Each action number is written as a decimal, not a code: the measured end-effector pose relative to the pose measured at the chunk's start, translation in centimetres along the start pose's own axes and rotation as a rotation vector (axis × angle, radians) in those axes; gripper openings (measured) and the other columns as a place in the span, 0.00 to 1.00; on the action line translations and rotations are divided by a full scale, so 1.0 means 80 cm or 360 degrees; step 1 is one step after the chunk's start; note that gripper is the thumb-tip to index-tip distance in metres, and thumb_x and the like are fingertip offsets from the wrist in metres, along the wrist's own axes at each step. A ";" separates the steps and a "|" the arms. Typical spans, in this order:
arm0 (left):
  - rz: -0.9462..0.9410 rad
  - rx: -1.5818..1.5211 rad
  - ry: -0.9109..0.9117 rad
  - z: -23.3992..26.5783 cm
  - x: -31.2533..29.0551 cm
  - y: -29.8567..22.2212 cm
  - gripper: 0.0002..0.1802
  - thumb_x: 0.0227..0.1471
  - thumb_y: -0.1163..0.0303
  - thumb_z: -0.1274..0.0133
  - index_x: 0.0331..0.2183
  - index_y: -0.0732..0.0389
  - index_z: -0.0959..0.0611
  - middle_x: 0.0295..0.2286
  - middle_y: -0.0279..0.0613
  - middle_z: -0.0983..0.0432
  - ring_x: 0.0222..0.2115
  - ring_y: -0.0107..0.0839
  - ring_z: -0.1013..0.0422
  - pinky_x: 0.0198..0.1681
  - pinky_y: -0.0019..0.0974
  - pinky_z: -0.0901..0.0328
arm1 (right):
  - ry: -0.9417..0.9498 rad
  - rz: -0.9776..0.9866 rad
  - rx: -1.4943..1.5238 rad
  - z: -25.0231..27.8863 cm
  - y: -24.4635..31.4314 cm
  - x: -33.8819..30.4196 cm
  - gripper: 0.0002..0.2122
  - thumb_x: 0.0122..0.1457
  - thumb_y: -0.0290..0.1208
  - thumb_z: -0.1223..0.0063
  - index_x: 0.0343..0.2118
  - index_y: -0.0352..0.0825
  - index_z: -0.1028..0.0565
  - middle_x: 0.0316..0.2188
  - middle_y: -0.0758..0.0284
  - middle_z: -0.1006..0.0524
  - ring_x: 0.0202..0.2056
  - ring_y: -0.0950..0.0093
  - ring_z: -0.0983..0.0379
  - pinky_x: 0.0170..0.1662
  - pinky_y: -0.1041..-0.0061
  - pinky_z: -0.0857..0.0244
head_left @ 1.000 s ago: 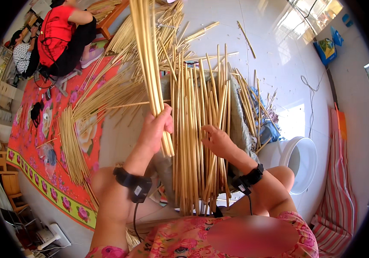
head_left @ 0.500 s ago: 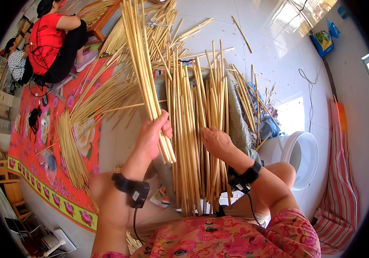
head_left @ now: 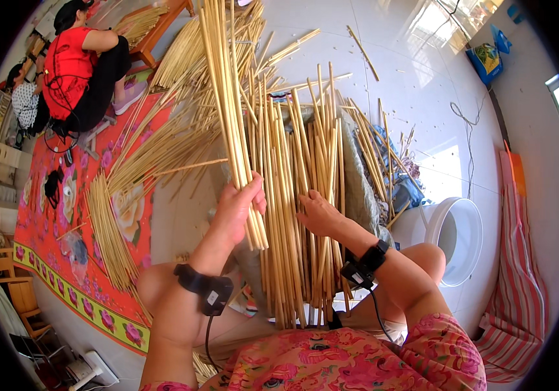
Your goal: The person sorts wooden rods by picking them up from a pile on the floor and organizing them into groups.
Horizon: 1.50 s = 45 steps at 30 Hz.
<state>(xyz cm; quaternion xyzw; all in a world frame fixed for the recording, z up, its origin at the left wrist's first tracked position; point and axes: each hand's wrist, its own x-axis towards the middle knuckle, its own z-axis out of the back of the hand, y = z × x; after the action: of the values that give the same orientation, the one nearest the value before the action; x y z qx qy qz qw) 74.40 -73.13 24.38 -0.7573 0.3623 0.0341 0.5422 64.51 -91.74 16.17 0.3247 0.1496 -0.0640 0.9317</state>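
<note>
My left hand (head_left: 242,203) is closed around a bundle of long, pale yellow sticks (head_left: 229,111) that look like peeled reeds or thin bamboo. The bundle leans up and away, its near ends just below my fist. A larger pile of similar sticks (head_left: 283,260) lies lengthwise in front of me, over a grey-green cloth (head_left: 359,166). My right hand (head_left: 320,214) rests on the middle of this pile, fingers apart and bent down onto the sticks, with none visibly gripped. Its fingertips are partly lost among the sticks. Each wrist wears a black strapped device.
Loose sticks (head_left: 162,146) spread over a red floral mat (head_left: 51,218) at left. Two people (head_left: 68,78) sit at the far left by a wooden bench (head_left: 156,39). A white bucket (head_left: 452,241) lies on its side at right, near blue plastic (head_left: 410,194) and more sticks.
My right hand has loosened from a pinch, its fingers spreading and shifting slightly left on the pile. The bundle in my left hand has swung a little to the right.
</note>
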 end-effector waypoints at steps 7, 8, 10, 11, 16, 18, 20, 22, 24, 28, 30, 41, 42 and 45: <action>0.0007 0.0074 0.0070 -0.007 0.001 0.002 0.07 0.56 0.64 0.49 0.34 0.55 0.27 0.18 0.28 0.36 0.17 0.22 0.38 0.23 0.27 0.40 | -0.0141 -0.0041 0.0065 -0.016 -0.012 0.011 0.19 0.54 0.36 0.49 0.43 0.26 0.31 0.40 0.48 0.31 0.43 0.52 0.32 0.46 0.60 0.37; 0.0002 0.0100 0.0077 -0.006 0.002 0.003 0.07 0.56 0.64 0.49 0.34 0.55 0.27 0.18 0.28 0.36 0.17 0.22 0.37 0.23 0.27 0.40 | -0.0122 -0.0044 0.0154 -0.006 -0.013 0.014 0.17 0.54 0.36 0.49 0.40 0.26 0.29 0.37 0.50 0.30 0.43 0.53 0.31 0.45 0.60 0.37; -0.0010 0.0151 0.0086 -0.005 0.003 0.005 0.07 0.56 0.64 0.50 0.34 0.55 0.27 0.18 0.28 0.35 0.18 0.22 0.37 0.23 0.27 0.40 | -0.0012 -0.0096 0.0368 0.014 -0.011 0.017 0.15 0.55 0.36 0.49 0.37 0.27 0.27 0.32 0.51 0.27 0.40 0.56 0.29 0.42 0.61 0.35; -0.0018 0.0178 0.0088 -0.004 0.004 0.006 0.08 0.56 0.63 0.50 0.34 0.55 0.27 0.18 0.28 0.35 0.18 0.22 0.37 0.23 0.27 0.40 | 0.0080 -0.0144 0.0491 0.025 -0.007 0.016 0.15 0.55 0.37 0.49 0.37 0.27 0.26 0.30 0.52 0.26 0.37 0.57 0.28 0.40 0.62 0.35; -0.0002 0.0199 0.0111 -0.007 0.006 0.013 0.08 0.56 0.63 0.50 0.34 0.56 0.27 0.18 0.29 0.35 0.18 0.22 0.37 0.23 0.27 0.40 | 0.0213 -0.0192 0.0511 0.017 -0.012 0.013 0.19 0.56 0.37 0.51 0.44 0.27 0.28 0.32 0.50 0.24 0.37 0.58 0.27 0.42 0.65 0.34; 0.0032 0.0216 0.0130 -0.014 0.009 0.016 0.07 0.56 0.64 0.51 0.32 0.56 0.27 0.17 0.29 0.34 0.18 0.23 0.37 0.23 0.29 0.41 | 0.0086 0.0054 0.0181 -0.017 -0.041 0.015 0.23 0.56 0.40 0.52 0.50 0.29 0.31 0.46 0.47 0.31 0.50 0.54 0.36 0.53 0.63 0.41; 0.0026 0.0231 0.0121 -0.011 0.007 0.016 0.07 0.56 0.64 0.51 0.32 0.56 0.27 0.17 0.30 0.35 0.18 0.23 0.37 0.23 0.29 0.41 | 0.0220 -0.0110 0.0096 -0.010 -0.014 0.010 0.24 0.56 0.42 0.53 0.52 0.30 0.33 0.51 0.46 0.36 0.54 0.52 0.41 0.57 0.62 0.45; 0.0015 0.0238 0.0128 -0.010 0.006 0.016 0.07 0.56 0.64 0.51 0.32 0.56 0.27 0.17 0.30 0.35 0.18 0.23 0.37 0.23 0.28 0.41 | 0.0173 -0.0092 0.0095 -0.021 -0.017 0.013 0.23 0.56 0.40 0.53 0.51 0.30 0.32 0.49 0.45 0.36 0.53 0.51 0.40 0.55 0.61 0.43; 0.0001 0.0238 0.0148 -0.009 0.006 0.016 0.07 0.56 0.64 0.51 0.32 0.57 0.28 0.17 0.30 0.35 0.18 0.23 0.37 0.24 0.29 0.41 | 0.0059 -0.0096 0.0077 -0.023 -0.017 0.014 0.22 0.56 0.39 0.54 0.50 0.30 0.30 0.49 0.47 0.35 0.51 0.53 0.38 0.54 0.63 0.41; -0.0004 0.0252 0.0203 -0.005 0.011 0.019 0.07 0.56 0.65 0.52 0.33 0.57 0.28 0.18 0.30 0.34 0.19 0.23 0.36 0.24 0.29 0.40 | 0.0227 -0.0166 0.0607 0.017 -0.028 0.036 0.16 0.57 0.34 0.52 0.45 0.29 0.26 0.45 0.56 0.29 0.47 0.65 0.32 0.50 0.72 0.39; 0.0017 0.0258 0.0200 -0.003 0.010 0.019 0.07 0.56 0.65 0.52 0.32 0.57 0.29 0.19 0.31 0.34 0.20 0.24 0.36 0.24 0.29 0.40 | -0.0230 -0.0202 0.1188 0.046 0.005 0.010 0.13 0.58 0.31 0.51 0.43 0.29 0.25 0.42 0.63 0.27 0.44 0.72 0.30 0.48 0.77 0.38; 0.0093 0.0449 0.0413 -0.023 0.004 0.037 0.16 0.60 0.66 0.58 0.45 0.66 0.25 0.40 0.45 0.25 0.37 0.31 0.27 0.39 0.32 0.32 | -0.0648 0.0299 0.2467 0.146 0.024 -0.019 0.13 0.61 0.23 0.55 0.49 0.33 0.28 0.43 0.72 0.27 0.42 0.80 0.30 0.47 0.77 0.35; 0.0191 0.0351 0.0452 -0.024 0.004 0.041 0.16 0.60 0.67 0.58 0.46 0.65 0.26 0.40 0.46 0.25 0.37 0.31 0.27 0.38 0.33 0.31 | -0.0660 0.0325 0.2436 0.145 0.020 -0.019 0.13 0.61 0.23 0.55 0.49 0.33 0.28 0.44 0.71 0.27 0.43 0.80 0.30 0.48 0.76 0.35; 0.0419 0.0159 0.0583 -0.027 0.001 0.045 0.16 0.60 0.68 0.58 0.47 0.65 0.28 0.39 0.47 0.24 0.36 0.33 0.26 0.37 0.35 0.29 | -0.0668 0.0355 0.2354 0.142 0.009 -0.017 0.14 0.62 0.23 0.56 0.51 0.32 0.30 0.47 0.68 0.27 0.46 0.78 0.31 0.51 0.74 0.36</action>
<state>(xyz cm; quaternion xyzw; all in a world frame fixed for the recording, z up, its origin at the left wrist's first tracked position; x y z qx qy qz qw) 71.62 -75.50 22.38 -0.6692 0.5517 -0.0517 0.4951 66.05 -98.24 25.46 0.8563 -0.1452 -0.1131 0.4826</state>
